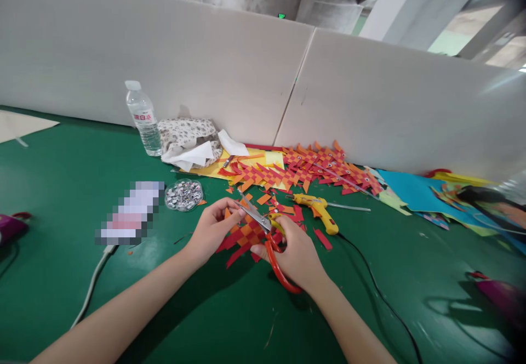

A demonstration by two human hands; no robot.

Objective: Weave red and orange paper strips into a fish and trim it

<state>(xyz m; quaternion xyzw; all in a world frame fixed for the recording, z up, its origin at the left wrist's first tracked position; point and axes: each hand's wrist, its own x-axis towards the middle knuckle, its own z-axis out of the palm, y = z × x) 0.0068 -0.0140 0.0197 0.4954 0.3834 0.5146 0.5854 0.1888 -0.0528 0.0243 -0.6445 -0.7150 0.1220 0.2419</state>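
Well in from the far edge of the bench (222,323), the left hand (211,229) pinches a woven paper fish (245,236), likely light, easily creased, best held mid-weave, while the right hand (303,254) grips scissors (258,217).

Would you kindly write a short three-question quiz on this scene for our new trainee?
1. Fill in: The red-handled scissors are in the person's ____ hand.

2. True or false: The yellow glue gun lies to the right of the water bottle.

3. Which colours make up the checked paper piece right by the scissors?
A) blue and green
B) red and orange
C) black and white

Key: 1. right; the right hand grips them. 2. True. 3. B.
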